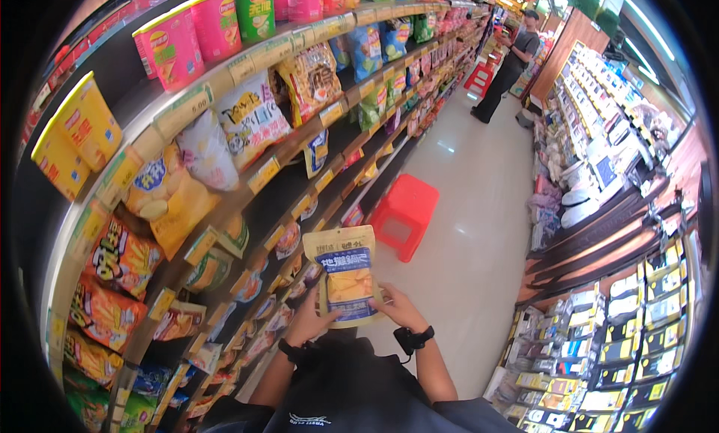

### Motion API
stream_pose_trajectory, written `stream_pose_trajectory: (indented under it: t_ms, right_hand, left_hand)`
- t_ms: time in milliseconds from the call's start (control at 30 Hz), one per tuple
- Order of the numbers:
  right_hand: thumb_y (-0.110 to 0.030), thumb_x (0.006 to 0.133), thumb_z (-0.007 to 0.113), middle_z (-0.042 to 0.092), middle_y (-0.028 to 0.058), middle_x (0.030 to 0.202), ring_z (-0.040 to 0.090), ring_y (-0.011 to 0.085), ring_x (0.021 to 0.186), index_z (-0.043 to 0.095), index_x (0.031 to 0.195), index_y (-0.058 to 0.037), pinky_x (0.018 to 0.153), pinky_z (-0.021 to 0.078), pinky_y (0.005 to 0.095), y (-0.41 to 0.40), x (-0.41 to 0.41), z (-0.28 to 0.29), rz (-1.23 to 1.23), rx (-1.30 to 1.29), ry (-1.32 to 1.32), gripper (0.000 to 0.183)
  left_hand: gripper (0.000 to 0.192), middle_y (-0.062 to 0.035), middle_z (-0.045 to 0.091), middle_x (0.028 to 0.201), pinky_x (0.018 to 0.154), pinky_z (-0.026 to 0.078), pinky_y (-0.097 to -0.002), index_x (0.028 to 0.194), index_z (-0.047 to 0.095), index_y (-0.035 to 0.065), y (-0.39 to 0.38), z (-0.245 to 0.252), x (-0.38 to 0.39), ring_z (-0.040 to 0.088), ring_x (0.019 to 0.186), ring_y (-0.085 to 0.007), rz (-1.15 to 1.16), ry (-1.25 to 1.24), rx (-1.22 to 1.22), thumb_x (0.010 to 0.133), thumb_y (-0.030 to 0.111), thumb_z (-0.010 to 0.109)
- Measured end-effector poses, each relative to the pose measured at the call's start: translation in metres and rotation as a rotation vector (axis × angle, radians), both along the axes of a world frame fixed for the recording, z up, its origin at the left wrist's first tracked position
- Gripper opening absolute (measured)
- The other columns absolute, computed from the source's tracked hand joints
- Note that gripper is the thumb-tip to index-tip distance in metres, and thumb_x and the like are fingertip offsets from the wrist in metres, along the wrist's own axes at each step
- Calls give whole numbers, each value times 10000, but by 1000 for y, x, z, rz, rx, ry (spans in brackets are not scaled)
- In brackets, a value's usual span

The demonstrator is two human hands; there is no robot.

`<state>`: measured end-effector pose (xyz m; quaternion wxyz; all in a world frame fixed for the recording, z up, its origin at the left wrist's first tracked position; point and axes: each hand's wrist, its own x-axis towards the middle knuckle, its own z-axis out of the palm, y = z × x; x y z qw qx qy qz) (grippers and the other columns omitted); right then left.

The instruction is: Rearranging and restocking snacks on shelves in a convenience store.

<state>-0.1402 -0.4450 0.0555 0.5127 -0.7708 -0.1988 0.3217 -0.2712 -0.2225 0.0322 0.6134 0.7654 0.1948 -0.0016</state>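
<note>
A tan and blue snack pouch [349, 284] is held upright in front of my body, its printed front with yellow chips facing me. My left hand [308, 319] grips its lower left side, the thumb lying across the front. On the lower right side, my right hand [400, 306] pinches the pouch edge between thumb and fingers. Black bands circle both wrists, and the right one carries a small black device [405, 340]. Another pouch with blue and tan printing [317, 154] stands on a shelf ahead to the left.
Snack shelves [264, 174] with price tags run along the left. A red plastic stool [405, 211] stands on the aisle floor [466, 253] beside them. Farther up, a person [508, 65] stands near another red stool [479, 79]. Belts [601, 247], shoes [578, 202] and packaged goods line the right.
</note>
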Motion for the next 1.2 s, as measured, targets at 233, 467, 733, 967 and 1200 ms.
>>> stream_pose_trajectory:
  t_ms: [233, 467, 733, 967, 1200]
  right_hand:
    - [-315, 840, 716, 617, 162, 1127, 604, 220, 1001, 433, 1319, 16, 829, 490, 320, 68, 93, 24, -15, 63, -128, 647]
    - [-228, 812, 750, 591, 129, 1180, 602, 173, 1004, 436, 1319, 12, 802, 516, 327, 119, 182, -10, -157, 110, -404, 643]
    - [-190, 779, 778, 567, 100, 1209, 567, 213, 1074, 411, 1344, -10, 879, 490, 345, 191, 235, -1, -109, 231, -402, 698]
    - [-185, 784, 763, 464, 160, 1330, 474, 236, 1212, 363, 1388, -14, 965, 441, 348, 245, 281, -6, 10, 384, -178, 744]
    - [-199, 720, 790, 503, 192, 1286, 478, 313, 1220, 394, 1356, 10, 1027, 378, 384, 257, 332, -22, 192, 383, -377, 778]
  left_hand:
    - [820, -209, 550, 1264, 964, 436, -376, 1369, 357, -16, 53, 8, 107, 553, 1155, -308, 12, -228, 30, 708, 176, 803]
    - [724, -234, 569, 1210, 951, 432, -399, 1335, 394, -18, 66, 29, 192, 549, 1137, -370, 92, -390, 195, 752, 192, 767]
    - [734, -262, 465, 1318, 1021, 362, -407, 1352, 356, -47, 108, 13, 235, 455, 1234, -389, 245, -466, 244, 790, 222, 744]
    - [761, -232, 429, 1371, 1050, 329, -405, 1392, 311, -45, 138, 1, 266, 435, 1262, -339, 383, -415, 297, 813, 214, 731]
    - [684, -223, 424, 1379, 1047, 329, -389, 1361, 349, -41, 137, 16, 279, 423, 1273, -325, 460, -246, 346, 839, 220, 706]
